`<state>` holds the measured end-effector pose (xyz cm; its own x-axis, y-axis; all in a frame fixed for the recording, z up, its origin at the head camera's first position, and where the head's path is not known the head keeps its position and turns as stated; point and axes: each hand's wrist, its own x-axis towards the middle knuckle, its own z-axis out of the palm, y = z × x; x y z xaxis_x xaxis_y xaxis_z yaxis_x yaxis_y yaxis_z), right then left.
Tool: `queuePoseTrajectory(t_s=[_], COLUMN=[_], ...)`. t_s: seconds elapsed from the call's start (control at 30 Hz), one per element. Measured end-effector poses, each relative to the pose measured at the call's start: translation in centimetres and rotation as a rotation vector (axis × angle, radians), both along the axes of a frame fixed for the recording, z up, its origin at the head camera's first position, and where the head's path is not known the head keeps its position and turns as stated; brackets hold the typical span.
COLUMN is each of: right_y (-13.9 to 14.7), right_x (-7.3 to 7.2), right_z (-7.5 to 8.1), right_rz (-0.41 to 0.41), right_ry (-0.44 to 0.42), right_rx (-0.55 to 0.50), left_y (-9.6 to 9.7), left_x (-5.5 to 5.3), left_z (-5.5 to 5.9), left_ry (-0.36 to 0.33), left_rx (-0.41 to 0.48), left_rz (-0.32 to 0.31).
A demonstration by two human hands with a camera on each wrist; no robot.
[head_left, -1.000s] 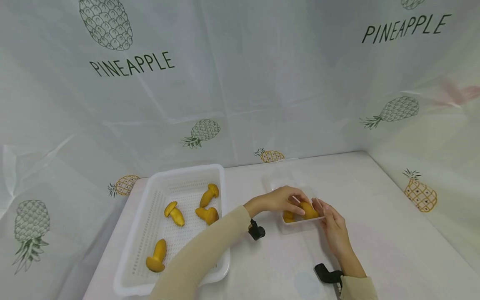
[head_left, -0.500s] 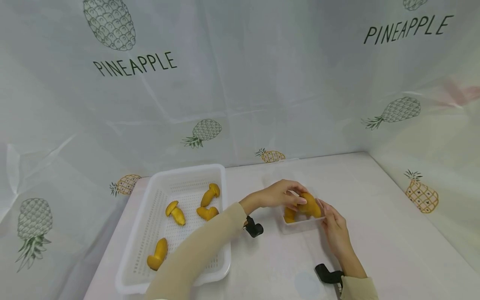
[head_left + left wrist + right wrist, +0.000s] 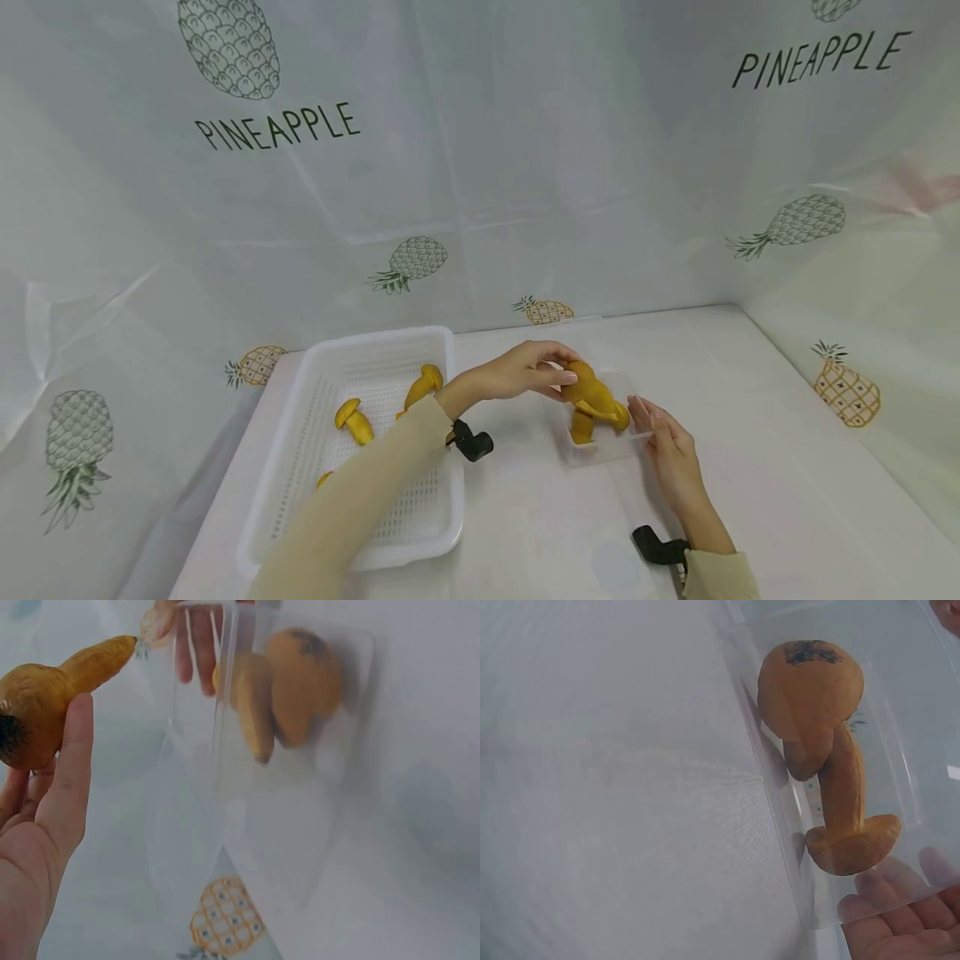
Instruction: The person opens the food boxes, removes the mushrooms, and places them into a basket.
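Note:
In the head view my left hand (image 3: 528, 371) pinches a yellow mushroom (image 3: 583, 382) by its cap, above the left part of a clear plastic box (image 3: 600, 454). The left wrist view shows this mushroom (image 3: 34, 712) with its stem pointing away from the fingers and a dark patch on its cap. At the box's right side my right hand (image 3: 671, 454) holds the wall between thumb and fingers. Two mushrooms lie inside the box; through its wall the right wrist view shows a round cap (image 3: 810, 686) and a second mushroom (image 3: 844, 787) lying against it.
A white perforated tray (image 3: 456, 517) stands to the left, with several mushrooms such as this one (image 3: 354, 421) in it; my left sleeve (image 3: 360, 508) hides part of them. Behind the table hangs a pineapple-print sheet (image 3: 480, 167). The box's clear lid (image 3: 573, 333) lies folded back.
My left hand has lifted a mushroom from inside the box and moved it up and to the left. The right hand stays at the box's right wall.

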<state>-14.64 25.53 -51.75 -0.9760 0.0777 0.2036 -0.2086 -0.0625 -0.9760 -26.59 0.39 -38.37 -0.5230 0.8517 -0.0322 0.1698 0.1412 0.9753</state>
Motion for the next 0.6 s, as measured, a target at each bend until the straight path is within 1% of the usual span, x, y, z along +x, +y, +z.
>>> queuePoseTrajectory(t_s=[0.2, 0.37, 0.53, 0.6], right_y=[0.0, 0.1, 0.0, -0.1], right_x=[0.0, 0.1, 0.1, 0.1], right_z=[0.1, 0.2, 0.1, 0.1], right_rz=[0.006, 0.011, 0.015, 0.011], right_ry=[-0.03, -0.036, -0.012, -0.009], right_rx=[-0.002, -0.009, -0.043, -0.039], left_y=[-4.0, -7.3, -10.8, -12.1], left_x=[-0.5, -0.8, -0.9, -1.0], left_z=[1.4, 2.3, 2.7, 2.8], left_ry=[-0.003, 0.006, 0.032, 0.035], left_rx=[0.016, 0.014, 0.0, -0.001], left_rz=[0.044, 0.109, 0.164, 0.187])
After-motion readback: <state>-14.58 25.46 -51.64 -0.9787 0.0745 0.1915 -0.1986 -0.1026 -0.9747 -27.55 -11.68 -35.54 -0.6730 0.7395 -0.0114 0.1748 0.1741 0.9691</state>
